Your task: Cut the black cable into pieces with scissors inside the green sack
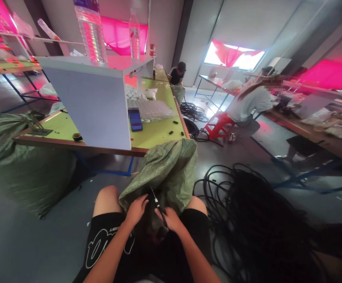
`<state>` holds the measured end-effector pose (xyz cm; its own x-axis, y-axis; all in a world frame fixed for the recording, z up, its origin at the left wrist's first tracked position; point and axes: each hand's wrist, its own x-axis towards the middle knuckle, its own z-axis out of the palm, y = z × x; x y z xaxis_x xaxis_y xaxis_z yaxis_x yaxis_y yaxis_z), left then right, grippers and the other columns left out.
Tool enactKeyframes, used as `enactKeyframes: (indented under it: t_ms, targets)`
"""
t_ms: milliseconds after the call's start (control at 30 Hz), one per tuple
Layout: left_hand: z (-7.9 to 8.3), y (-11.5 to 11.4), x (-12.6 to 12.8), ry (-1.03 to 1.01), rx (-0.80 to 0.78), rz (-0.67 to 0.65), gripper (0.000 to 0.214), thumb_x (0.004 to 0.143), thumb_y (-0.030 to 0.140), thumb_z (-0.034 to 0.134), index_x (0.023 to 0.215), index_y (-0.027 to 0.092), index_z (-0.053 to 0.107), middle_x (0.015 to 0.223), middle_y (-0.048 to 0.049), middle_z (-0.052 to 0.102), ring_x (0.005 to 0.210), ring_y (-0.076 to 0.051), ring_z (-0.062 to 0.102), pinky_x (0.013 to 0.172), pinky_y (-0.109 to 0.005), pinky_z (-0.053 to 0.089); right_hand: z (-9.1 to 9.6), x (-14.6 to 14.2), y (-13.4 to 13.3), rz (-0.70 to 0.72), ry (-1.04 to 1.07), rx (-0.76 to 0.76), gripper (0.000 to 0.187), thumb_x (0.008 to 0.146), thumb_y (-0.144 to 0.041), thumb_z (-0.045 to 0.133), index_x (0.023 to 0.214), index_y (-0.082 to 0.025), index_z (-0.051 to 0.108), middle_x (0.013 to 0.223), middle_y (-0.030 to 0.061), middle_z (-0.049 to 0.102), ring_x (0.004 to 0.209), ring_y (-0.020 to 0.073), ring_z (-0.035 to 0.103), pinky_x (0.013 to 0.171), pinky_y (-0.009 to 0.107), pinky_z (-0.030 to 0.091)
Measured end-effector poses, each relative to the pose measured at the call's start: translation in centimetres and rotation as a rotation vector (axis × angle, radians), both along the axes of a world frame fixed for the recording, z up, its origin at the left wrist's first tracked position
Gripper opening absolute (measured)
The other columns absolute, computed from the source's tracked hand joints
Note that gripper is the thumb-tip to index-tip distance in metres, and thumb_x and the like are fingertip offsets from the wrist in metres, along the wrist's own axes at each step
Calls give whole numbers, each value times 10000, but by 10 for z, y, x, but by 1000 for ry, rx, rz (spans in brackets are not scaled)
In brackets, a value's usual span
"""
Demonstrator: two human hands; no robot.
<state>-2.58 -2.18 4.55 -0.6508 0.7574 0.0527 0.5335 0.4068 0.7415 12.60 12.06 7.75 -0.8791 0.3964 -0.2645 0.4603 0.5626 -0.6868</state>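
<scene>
A green woven sack [171, 165] stands open between my knees, its mouth facing me and its inside dark. My right hand [171, 219] is closed around the black handle of a pair of scissors [156, 202], whose thin metal blades point up and to the left over the sack's mouth. To the left of the blades, my left hand [137, 210] is closed at the near edge of the sack. Something dark lies by its fingertips, too dim to make out.
A yellow-green table [156, 135] ahead bears a phone [136, 120], bottles on a white shelf [100, 67] and small black pieces. A full sack [29, 173] stands at left. Black cable coils [247, 220] lie at right. One person [250, 102] sits on a red stool [219, 125]; another sits farther back.
</scene>
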Motion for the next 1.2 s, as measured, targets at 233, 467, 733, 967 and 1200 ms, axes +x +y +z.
enactKeyframes:
  t_ms: [233,467,733,967,1200]
  targets:
    - [4,4,3,-126,165,173,330,895,413,485,1100,171,576,1050,-99,681,981,-249,658,869,-383,508,2,-5,2,-42,63,-31,537,868,-654,428,817,-176,667,784,74,693,725,210,633,619,259,401]
    - [8,8,5,-156,224,274,360,898,413,514,1099,150,655,1028,-102,714,888,-235,686,841,-387,534,1,-8,2,-100,60,31,534,863,-646,437,739,-174,653,710,69,672,662,186,599,610,263,382]
    - [12,8,6,-26,240,203,281,915,339,530,1105,176,655,1080,-88,692,1008,-224,642,932,-391,495,1,-7,2,-87,90,-80,570,853,-681,413,759,-165,636,687,49,649,646,179,582,579,252,386]
    - [6,9,1,-134,225,287,275,948,299,435,1136,138,553,895,-85,700,854,-215,667,833,-364,507,1,-3,10,-133,85,-105,576,848,-683,414,655,-171,591,587,31,605,559,157,551,552,251,381]
    - [8,6,1,-160,288,274,226,918,271,501,1114,161,518,911,-63,691,881,-195,662,837,-335,500,-1,2,7,-70,38,-125,513,862,-645,422,867,-169,613,789,47,659,730,193,608,640,272,413]
